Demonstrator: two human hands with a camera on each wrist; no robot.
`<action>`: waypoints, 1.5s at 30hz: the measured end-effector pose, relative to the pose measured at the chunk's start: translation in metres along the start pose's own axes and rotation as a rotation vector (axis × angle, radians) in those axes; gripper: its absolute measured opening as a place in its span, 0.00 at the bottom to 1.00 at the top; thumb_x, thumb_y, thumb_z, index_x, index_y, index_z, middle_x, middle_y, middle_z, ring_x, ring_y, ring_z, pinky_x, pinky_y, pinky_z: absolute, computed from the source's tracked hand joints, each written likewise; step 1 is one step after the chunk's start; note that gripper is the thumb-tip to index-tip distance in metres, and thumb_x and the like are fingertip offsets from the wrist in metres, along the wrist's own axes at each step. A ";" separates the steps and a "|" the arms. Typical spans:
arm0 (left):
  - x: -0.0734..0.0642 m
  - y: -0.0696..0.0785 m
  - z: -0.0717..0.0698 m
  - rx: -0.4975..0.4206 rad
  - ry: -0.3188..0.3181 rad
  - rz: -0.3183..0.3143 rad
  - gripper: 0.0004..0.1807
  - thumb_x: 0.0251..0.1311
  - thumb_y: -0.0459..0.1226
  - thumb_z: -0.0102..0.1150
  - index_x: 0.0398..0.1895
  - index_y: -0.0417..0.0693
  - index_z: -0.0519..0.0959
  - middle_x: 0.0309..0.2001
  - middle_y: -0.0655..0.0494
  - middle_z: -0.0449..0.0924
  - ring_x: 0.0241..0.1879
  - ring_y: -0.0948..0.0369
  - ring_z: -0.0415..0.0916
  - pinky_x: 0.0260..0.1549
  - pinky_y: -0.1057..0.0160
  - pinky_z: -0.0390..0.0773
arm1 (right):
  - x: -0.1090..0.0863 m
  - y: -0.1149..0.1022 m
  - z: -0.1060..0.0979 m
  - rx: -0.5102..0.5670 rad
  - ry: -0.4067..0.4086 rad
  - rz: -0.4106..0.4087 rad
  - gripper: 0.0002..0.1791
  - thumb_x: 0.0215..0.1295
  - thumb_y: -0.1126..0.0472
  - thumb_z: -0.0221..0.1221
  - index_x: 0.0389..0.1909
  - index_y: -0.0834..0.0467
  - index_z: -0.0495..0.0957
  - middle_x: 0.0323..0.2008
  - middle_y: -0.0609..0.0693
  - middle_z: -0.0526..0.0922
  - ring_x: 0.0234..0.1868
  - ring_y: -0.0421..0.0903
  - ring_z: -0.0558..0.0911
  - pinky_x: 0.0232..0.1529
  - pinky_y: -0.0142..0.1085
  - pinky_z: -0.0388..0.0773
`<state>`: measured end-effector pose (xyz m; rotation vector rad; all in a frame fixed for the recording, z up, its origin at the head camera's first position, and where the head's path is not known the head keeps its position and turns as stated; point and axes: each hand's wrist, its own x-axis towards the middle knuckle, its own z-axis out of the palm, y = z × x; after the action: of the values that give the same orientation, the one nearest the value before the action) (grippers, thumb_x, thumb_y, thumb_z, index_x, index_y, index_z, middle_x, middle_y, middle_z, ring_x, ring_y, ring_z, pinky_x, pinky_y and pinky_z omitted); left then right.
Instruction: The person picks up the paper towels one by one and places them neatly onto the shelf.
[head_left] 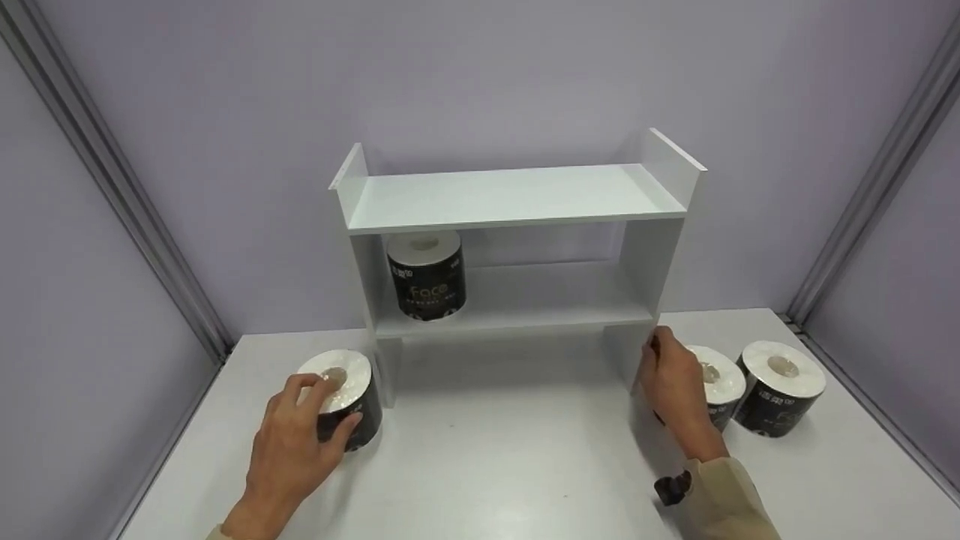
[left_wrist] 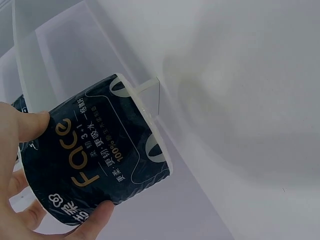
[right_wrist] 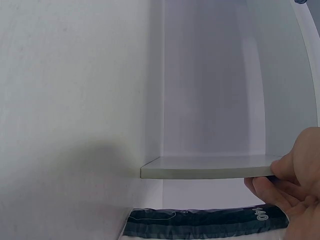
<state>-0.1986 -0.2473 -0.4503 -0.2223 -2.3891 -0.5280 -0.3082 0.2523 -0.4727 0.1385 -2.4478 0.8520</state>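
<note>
Left of the shelf's foot, my left hand [head_left: 291, 442] holds a toilet paper roll [head_left: 366, 409] from above, its fingers at the white top and the thumb on the dark wrapper. In the left wrist view the roll [left_wrist: 95, 150] shows gold "Face" lettering, with fingers and thumb spread around it. My right hand [head_left: 675, 386] pinches the front edge of the right side panel of a white two-tier shelf [head_left: 517, 199]. The right wrist view shows that panel [right_wrist: 205, 173] between thumb and fingers. Another wrapped roll [head_left: 427, 281] stands upright at the left end of the middle board.
Right of the shelf, one toilet paper roll [head_left: 724, 375] stands partly behind my right hand, and another roll [head_left: 780, 390] stands beside it. The shelf stands on a white table [head_left: 510, 465] close to the back wall. Side walls [head_left: 75, 300] enclose the table.
</note>
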 end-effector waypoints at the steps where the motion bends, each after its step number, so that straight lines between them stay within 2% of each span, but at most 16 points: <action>1: 0.000 0.001 -0.001 0.000 -0.004 -0.002 0.29 0.51 0.39 0.86 0.57 0.47 0.85 0.54 0.45 0.78 0.49 0.34 0.82 0.31 0.35 0.87 | 0.000 0.000 0.000 0.000 -0.001 0.001 0.10 0.82 0.66 0.53 0.55 0.67 0.76 0.42 0.65 0.87 0.38 0.58 0.85 0.38 0.51 0.81; 8: -0.002 0.005 -0.001 0.000 -0.015 -0.004 0.28 0.51 0.40 0.86 0.55 0.48 0.85 0.53 0.47 0.78 0.50 0.35 0.82 0.32 0.35 0.88 | -0.001 0.001 0.000 -0.006 0.017 -0.026 0.08 0.81 0.68 0.54 0.53 0.67 0.76 0.39 0.63 0.86 0.35 0.56 0.84 0.35 0.48 0.79; 14: -0.003 0.007 -0.002 -0.008 -0.014 -0.016 0.28 0.51 0.40 0.86 0.56 0.48 0.85 0.53 0.48 0.78 0.49 0.36 0.82 0.34 0.35 0.88 | -0.001 0.001 0.001 -0.006 0.042 -0.061 0.08 0.79 0.70 0.55 0.53 0.68 0.76 0.39 0.64 0.86 0.36 0.58 0.85 0.35 0.51 0.80; 25: -0.002 0.015 -0.005 -0.004 -0.029 -0.013 0.27 0.51 0.41 0.86 0.55 0.50 0.85 0.54 0.48 0.79 0.54 0.34 0.82 0.35 0.32 0.87 | 0.001 0.001 0.000 -0.003 0.032 -0.046 0.08 0.80 0.69 0.54 0.53 0.67 0.76 0.39 0.64 0.87 0.36 0.58 0.85 0.35 0.50 0.80; 34: -0.001 0.023 -0.006 -0.009 -0.015 -0.001 0.27 0.51 0.42 0.86 0.54 0.50 0.86 0.54 0.49 0.80 0.54 0.34 0.82 0.36 0.31 0.87 | -0.001 0.001 0.001 -0.003 0.018 -0.023 0.08 0.81 0.68 0.54 0.54 0.66 0.76 0.40 0.63 0.87 0.36 0.57 0.85 0.35 0.49 0.79; 40: 0.001 0.031 -0.007 0.005 -0.033 -0.002 0.28 0.52 0.43 0.86 0.56 0.52 0.85 0.55 0.49 0.78 0.55 0.35 0.81 0.36 0.33 0.88 | 0.000 0.001 0.001 -0.007 0.027 -0.044 0.06 0.80 0.69 0.54 0.51 0.67 0.76 0.36 0.62 0.86 0.32 0.54 0.83 0.32 0.45 0.77; 45: 0.003 0.038 -0.008 0.001 -0.045 -0.008 0.28 0.52 0.43 0.85 0.57 0.52 0.85 0.56 0.50 0.78 0.56 0.35 0.81 0.36 0.32 0.88 | 0.000 0.001 0.000 -0.005 0.011 -0.030 0.08 0.81 0.68 0.54 0.53 0.67 0.76 0.39 0.62 0.86 0.35 0.55 0.84 0.35 0.47 0.79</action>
<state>-0.1852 -0.2168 -0.4307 -0.2257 -2.4348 -0.5303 -0.3084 0.2532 -0.4735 0.1676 -2.4310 0.8316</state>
